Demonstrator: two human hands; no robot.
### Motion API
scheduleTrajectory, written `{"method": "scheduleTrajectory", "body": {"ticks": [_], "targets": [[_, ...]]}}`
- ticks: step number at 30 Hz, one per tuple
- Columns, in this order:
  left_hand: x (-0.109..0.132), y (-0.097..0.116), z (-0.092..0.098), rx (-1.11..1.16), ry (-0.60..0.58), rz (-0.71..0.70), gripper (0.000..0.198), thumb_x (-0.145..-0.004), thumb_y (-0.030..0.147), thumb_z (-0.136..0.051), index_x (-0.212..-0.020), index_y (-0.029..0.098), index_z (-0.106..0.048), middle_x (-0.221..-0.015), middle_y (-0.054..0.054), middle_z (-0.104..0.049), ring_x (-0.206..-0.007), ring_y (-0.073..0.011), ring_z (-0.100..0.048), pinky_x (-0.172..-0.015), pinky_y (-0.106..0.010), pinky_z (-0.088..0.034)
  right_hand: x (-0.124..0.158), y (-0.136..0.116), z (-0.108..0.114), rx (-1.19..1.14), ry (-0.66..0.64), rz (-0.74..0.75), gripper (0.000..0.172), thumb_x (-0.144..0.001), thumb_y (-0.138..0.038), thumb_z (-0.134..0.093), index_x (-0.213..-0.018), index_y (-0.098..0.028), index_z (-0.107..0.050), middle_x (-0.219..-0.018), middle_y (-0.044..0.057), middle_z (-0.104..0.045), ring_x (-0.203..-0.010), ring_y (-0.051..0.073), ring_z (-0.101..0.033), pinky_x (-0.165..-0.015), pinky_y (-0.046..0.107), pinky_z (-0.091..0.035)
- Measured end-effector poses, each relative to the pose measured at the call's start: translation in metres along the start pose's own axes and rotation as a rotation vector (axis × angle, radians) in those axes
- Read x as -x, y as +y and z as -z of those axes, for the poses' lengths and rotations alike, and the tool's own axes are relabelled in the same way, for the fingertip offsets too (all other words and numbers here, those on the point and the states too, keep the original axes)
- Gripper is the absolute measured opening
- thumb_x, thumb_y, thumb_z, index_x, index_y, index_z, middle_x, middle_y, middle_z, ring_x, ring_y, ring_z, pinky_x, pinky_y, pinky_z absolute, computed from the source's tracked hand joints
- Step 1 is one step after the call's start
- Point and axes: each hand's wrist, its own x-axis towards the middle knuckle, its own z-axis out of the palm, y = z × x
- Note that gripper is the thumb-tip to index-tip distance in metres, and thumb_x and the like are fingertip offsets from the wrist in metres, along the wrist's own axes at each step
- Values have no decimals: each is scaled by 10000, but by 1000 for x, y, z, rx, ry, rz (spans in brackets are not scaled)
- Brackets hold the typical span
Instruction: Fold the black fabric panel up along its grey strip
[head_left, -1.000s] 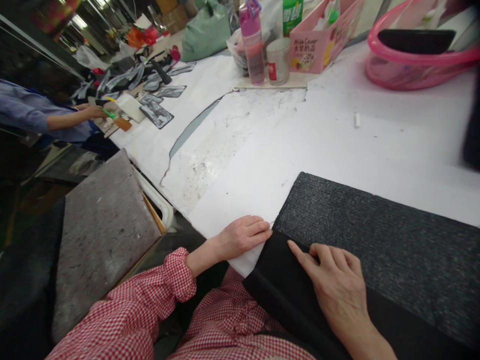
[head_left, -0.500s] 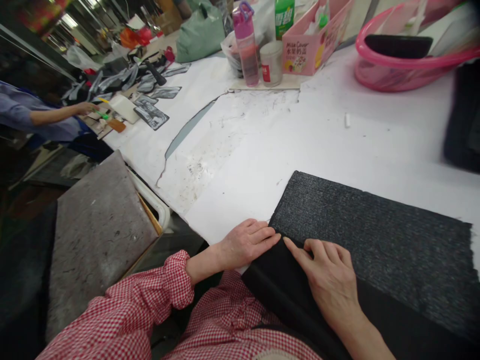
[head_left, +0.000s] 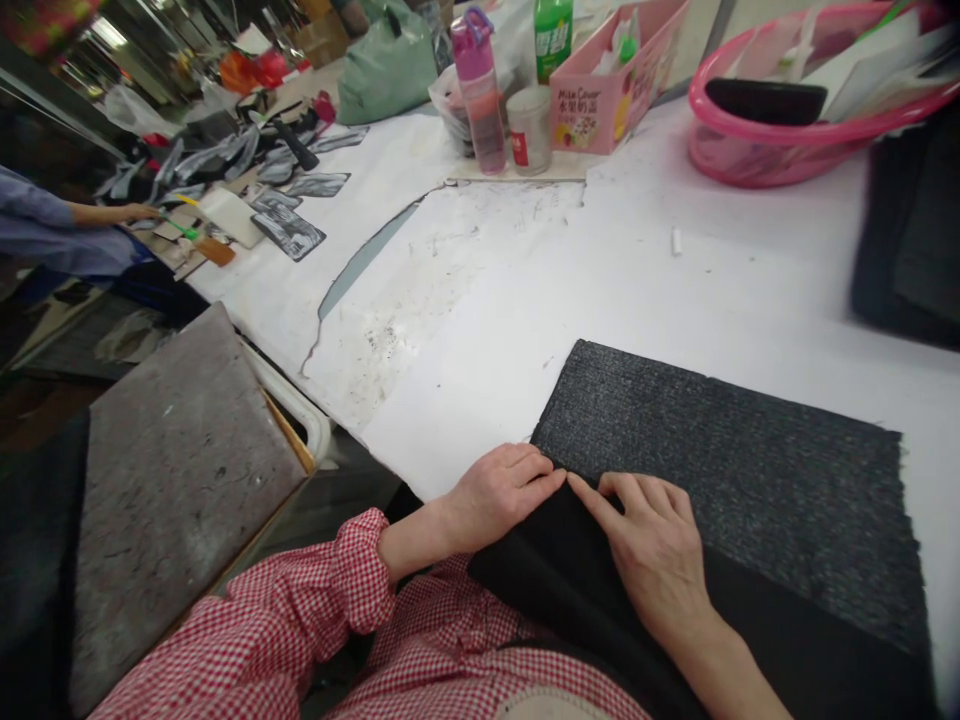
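A dark grey speckled fabric piece (head_left: 720, 450) lies on the white tabletop, with plain black fabric (head_left: 577, 560) along its near side, hanging over the table edge towards my lap. My left hand (head_left: 499, 490) grips the black fabric near its left corner, fingers bent and pressed together. Beside it, my right hand (head_left: 652, 540) has its thumb and index finger on the same edge, the other fingers curled. The two index fingertips meet at the seam between grey and black. What lies under my fingers is hidden.
A grey board (head_left: 180, 460) stands left of the table. Along the back are a pink bottle (head_left: 480, 100), a white jar (head_left: 529, 130), a pink box (head_left: 600, 90) and a pink basket (head_left: 765, 160). A co-worker's arm (head_left: 97, 214) holds a brush (head_left: 210, 248) at far left.
The whole view has shifted a little, so the table things appear further left. My fingertips have come together on the fabric edge. The co-worker's hand with the brush has moved slightly.
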Motion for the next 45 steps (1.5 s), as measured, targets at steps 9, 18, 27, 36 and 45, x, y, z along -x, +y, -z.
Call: {"method": "scheduleTrajectory", "body": {"ticks": [9, 18, 27, 36, 45], "targets": [[1, -3, 4, 13, -40, -9, 270, -1003, 134, -475, -1256, 140, -568, -1040, -67, -615, -1045, -191, -552, -926, -367, -519, 13, 24, 19, -73, -46, 36, 288, -1005, -239, -419, -1202, -235, -630, -945, 46, -579, -877, 213, -484, -759, 362, -349], [-5, -1, 10, -105, -132, -56, 321, -1012, 147, -456, -1323, 181, -530, -1031, -60, -599, -1032, -201, -549, -893, -364, -514, 22, 26, 13, -16, -48, 68, 338, -1013, -220, -389, -1283, -227, -593, -976, 64, -554, -914, 223, -476, -778, 360, -369], [-17, 2, 13, -167, -235, -233, 327, -1020, 121, -415, -1333, 94, -507, -1181, -86, -598, -1126, -208, -515, -945, -362, -464, 23, 26, 17, -41, -34, 43, 317, -997, -200, -436, -1263, -226, -608, -951, 60, -552, -900, 219, -483, -785, 368, -368], [-22, 1, 13, -167, -345, -225, 407, -1018, 124, -411, -1424, 156, -415, -1145, -77, -583, -1065, -205, -525, -898, -359, -455, 44, 44, 35, -55, -51, -2, 312, -1002, -191, -448, -1256, -280, -605, -973, 41, -568, -899, 198, -493, -803, 362, -370], [-31, 4, 16, -180, -393, -278, 390, -1021, 128, -410, -1411, 116, -417, -1168, -95, -567, -1116, -214, -498, -916, -365, -437, 49, 39, 32, -14, -33, 4, 339, -1008, -169, -397, -1276, -245, -590, -992, 62, -569, -923, 215, -501, -823, 377, -384]]}}
